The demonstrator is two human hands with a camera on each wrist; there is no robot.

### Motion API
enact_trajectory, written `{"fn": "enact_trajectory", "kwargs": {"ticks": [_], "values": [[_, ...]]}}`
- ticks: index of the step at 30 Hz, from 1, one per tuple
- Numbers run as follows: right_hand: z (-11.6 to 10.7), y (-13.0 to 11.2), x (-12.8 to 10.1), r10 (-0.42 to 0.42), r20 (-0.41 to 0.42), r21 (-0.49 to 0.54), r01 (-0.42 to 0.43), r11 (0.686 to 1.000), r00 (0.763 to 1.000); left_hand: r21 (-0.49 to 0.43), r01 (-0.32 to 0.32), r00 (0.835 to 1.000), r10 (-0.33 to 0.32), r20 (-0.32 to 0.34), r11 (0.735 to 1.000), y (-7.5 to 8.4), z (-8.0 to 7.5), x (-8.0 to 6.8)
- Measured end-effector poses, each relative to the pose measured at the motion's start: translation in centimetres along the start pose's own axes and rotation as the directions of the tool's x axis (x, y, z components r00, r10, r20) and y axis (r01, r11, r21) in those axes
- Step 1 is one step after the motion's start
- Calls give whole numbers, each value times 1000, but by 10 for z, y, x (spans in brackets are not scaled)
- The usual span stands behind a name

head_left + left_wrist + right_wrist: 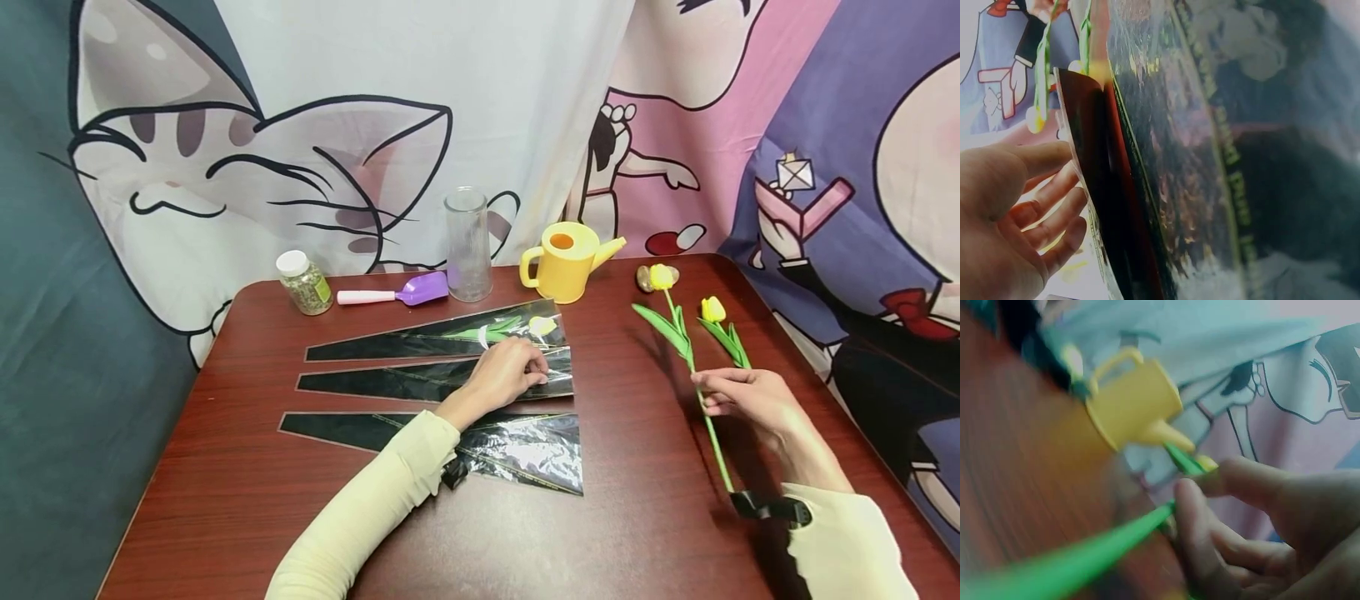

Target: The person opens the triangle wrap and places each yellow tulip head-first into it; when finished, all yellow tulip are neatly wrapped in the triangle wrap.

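My right hand (753, 404) pinches the stem of a yellow artificial tulip (697, 367) between thumb and fingers; its bloom points to the back of the table. In the right wrist view the green stem (1085, 556) runs from the fingertips, blurred. My left hand (506, 371) is at the wide end of the middle flower sleeve (390, 381), a tapered, clear and black plastic wrapper. In the left wrist view its fingers hold the sleeve's edge (1082, 156), and the mouth gapes. A yellow tulip (542, 325) lies in the back sleeve (360, 343). The front sleeve (525, 446) lies flat.
Another yellow tulip (712, 310) lies right, near a brownish round object (643, 279). Along the back stand a jar with a white lid (306, 283), a glass vase (468, 246) and a yellow watering can (566, 262). A purple scoop (420, 288) lies between jar and vase.
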State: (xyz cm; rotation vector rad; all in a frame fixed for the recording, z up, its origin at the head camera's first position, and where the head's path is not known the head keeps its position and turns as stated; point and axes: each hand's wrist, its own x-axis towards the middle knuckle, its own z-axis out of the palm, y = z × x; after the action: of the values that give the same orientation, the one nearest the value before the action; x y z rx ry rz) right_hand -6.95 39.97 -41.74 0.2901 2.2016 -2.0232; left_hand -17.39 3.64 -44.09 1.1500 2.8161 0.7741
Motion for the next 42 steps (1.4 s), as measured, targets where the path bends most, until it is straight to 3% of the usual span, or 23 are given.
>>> {"fn": "enact_trajectory", "kwargs": {"ticks": [3,6,14,19,22,27,31,37,42], "values": [[16,0,7,0,40,283,-11,959,999,19,-11,1000,11,-7,1000,0,0,1],[32,-1,12,-13,29,417,0,909,999,31,-24,1000,25,-14,999,0,-1,1],[57,-11,21,55,-120,621,31,784,991,21,-33,999,33,-14,999,1,-3,0],[65,-14,28,155,-215,716,48,697,964,18,-35,999,35,-24,999,1,-3,-1],[69,-14,31,205,-268,742,66,668,941,19,-34,999,34,-27,999,1,-3,0],[74,-14,34,258,-334,764,100,638,907,28,-34,999,34,-25,999,2,-4,1],[75,-12,34,275,-347,773,107,625,897,37,-35,999,36,-25,999,2,-5,1],[80,-10,34,275,-357,761,107,640,893,50,-30,999,31,-17,998,2,-5,2],[94,-6,34,271,-355,734,88,673,895,46,-27,999,29,-27,999,2,-6,3]]}}
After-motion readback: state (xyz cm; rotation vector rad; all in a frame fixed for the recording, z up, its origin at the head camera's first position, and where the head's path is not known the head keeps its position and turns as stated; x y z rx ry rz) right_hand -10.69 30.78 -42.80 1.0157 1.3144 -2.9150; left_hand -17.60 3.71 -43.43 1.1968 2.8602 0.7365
